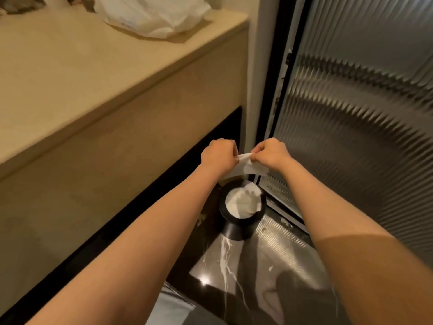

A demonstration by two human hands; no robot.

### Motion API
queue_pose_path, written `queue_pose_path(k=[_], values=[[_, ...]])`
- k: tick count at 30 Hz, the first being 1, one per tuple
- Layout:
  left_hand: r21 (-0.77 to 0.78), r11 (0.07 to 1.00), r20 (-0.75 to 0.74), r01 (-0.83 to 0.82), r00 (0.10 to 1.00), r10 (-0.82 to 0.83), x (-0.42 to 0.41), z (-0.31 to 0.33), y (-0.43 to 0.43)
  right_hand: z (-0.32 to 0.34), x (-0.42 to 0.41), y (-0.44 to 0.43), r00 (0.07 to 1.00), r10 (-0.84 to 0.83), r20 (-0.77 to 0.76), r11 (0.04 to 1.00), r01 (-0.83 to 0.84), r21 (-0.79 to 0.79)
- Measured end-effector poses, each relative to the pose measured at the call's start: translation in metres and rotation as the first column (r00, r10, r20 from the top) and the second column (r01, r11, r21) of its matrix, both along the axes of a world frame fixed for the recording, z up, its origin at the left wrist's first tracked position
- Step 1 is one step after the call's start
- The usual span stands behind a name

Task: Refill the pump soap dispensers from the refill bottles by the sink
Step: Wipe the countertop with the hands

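Above the black bin (236, 228) | left hand (219, 158) and right hand (271, 153) each pinch 1 white tissue (248, 167) stretched between them

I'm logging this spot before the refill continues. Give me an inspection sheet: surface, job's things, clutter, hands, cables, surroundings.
Surface: beige counter, upper left.
Job's things: nothing seen.
Clutter: white plastic bag on the counter; black bin on the floor, crumpled white paper inside.
Hands: left hand and right hand each pinch one end of a white paper strip above the bin.
Cables: nothing seen.
Surroundings: ribbed glass door at right; dark marble floor.
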State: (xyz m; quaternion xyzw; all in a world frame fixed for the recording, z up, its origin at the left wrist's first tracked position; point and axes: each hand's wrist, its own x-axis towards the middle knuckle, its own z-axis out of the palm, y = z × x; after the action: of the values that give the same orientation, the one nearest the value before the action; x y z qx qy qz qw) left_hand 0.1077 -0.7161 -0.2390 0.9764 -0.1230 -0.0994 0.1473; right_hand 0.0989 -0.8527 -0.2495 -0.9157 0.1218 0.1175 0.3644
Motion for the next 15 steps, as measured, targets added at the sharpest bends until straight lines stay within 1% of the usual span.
queue_pose_path(k=[4,9,11,13,15], values=[[0.008,1.000,-0.073,-0.029,0.997,0.030,0.001,-0.024,-0.011,-0.026,-0.002,-0.004,0.998,-0.006,-0.058,1.000,0.006,-0.002],[0.131,0.991,-0.054,0.037,0.998,-0.030,0.007,-0.044,-0.021,-0.054,0.001,-0.010,0.991,-0.015,-0.130,1.000,0.014,-0.008],[0.136,0.990,-0.067,0.039,0.997,-0.030,0.011,-0.052,-0.022,-0.063,0.003,-0.009,0.991,-0.021,-0.131,1.000,0.020,-0.004],[0.126,0.991,-0.118,0.042,0.993,-0.027,0.013,-0.061,-0.024,-0.070,0.004,-0.007,0.989,-0.001,-0.149,1.000,0.003,0.014],[0.139,0.989,-0.167,0.048,0.986,-0.024,0.013,-0.068,-0.023,-0.077,0.006,-0.004,0.978,0.041,-0.202,0.999,-0.039,0.013]])
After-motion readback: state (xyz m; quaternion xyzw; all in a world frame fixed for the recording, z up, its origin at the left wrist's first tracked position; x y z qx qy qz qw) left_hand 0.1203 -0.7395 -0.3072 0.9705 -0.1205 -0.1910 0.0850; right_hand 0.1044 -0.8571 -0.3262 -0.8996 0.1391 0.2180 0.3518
